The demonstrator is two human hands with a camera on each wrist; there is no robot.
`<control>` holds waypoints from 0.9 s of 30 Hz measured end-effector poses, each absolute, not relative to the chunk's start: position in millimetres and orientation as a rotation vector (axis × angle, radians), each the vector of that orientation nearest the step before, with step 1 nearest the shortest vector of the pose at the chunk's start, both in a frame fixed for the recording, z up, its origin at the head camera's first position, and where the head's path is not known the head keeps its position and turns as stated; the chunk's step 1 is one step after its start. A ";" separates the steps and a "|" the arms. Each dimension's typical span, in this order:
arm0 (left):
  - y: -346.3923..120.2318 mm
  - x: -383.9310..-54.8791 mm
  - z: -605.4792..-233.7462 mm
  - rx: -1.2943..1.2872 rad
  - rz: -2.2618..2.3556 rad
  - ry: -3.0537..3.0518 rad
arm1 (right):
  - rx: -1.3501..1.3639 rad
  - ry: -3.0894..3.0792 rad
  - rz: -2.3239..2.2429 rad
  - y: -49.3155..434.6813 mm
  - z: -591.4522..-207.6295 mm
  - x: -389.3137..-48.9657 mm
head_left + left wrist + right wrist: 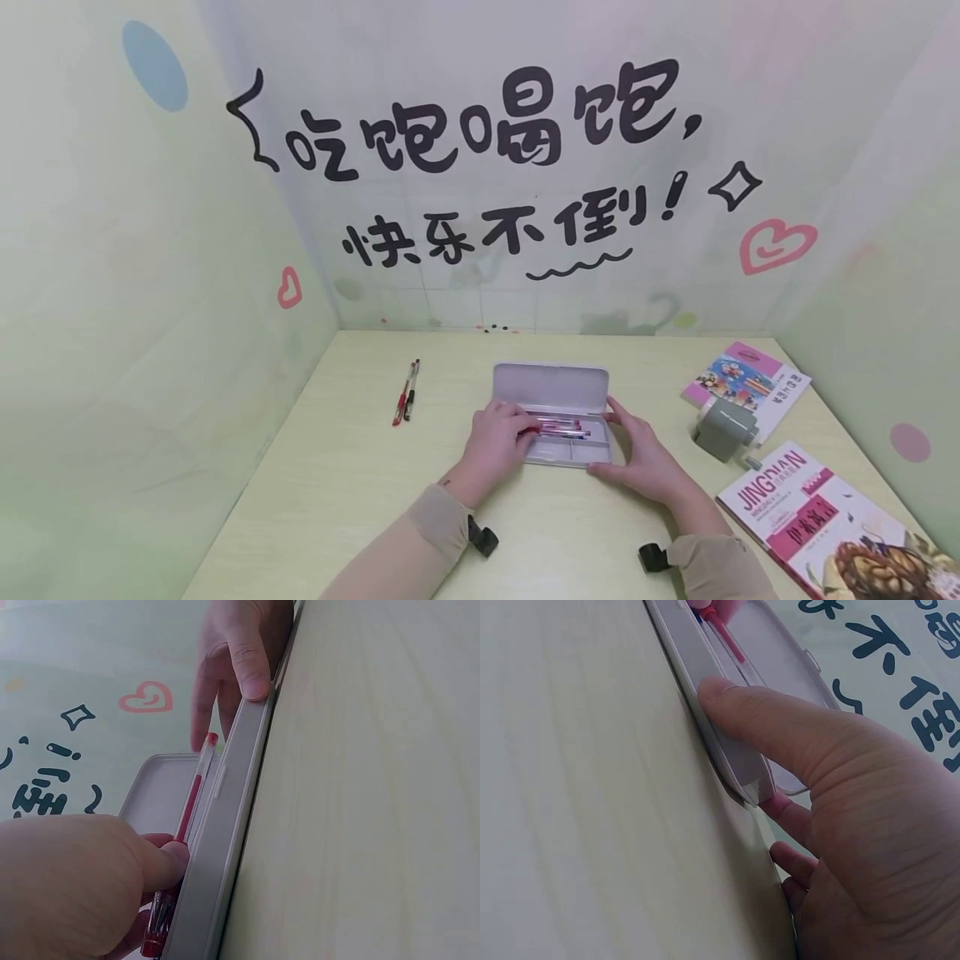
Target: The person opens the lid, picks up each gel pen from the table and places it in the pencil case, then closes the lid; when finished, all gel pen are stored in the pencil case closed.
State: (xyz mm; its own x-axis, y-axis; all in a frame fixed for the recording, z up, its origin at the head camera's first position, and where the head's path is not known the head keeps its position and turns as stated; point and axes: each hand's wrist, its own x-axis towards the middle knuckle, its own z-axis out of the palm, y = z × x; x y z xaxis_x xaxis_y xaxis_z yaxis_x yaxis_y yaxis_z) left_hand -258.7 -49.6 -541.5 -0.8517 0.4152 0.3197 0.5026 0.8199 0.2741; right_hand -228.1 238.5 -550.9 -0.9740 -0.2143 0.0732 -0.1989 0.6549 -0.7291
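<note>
A pale grey-lilac pencil case [551,386] lies on the table, its lid tipped up at the back. My left hand [493,442] pinches a red pen [193,796] between thumb and fingers, down inside the case near its left end. More pens [562,427] lie lengthwise beside it, partly hidden by that hand. My right hand [643,463] grips the case's right end. Its thumb [720,688] presses on the front wall, while the fingers reach round the end. Dividers split the front of the case into smaller compartments.
A red pen [401,400] and a black pen [412,392] lie on the table [322,467] at the left. To the right are a pink-edged booklet [783,396], a grey pencil sharpener [724,428] with a crank, and a magazine [810,492]. Printed sheets wall in the back and sides.
</note>
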 end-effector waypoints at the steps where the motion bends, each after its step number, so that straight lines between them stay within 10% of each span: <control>1: -49.5 -259.3 -542.2 -0.705 -0.511 -2.754 | -0.355 2.841 -1.247 238.5 -550.9 -228.1; 27: -58.1 -260.9 -531.8 -0.597 -0.652 -2.753 | -0.374 2.864 -1.219 239.3 -552.2 -229.2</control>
State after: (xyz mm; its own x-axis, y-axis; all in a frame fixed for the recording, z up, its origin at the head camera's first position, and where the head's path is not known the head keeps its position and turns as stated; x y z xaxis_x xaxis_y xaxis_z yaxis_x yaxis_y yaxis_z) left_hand -260.9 -58.1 -531.8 -0.8850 0.3314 0.3271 0.4430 0.8158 0.3719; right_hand -229.2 239.3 -552.2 -0.9714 -0.2207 0.0870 -0.2158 0.6694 -0.7109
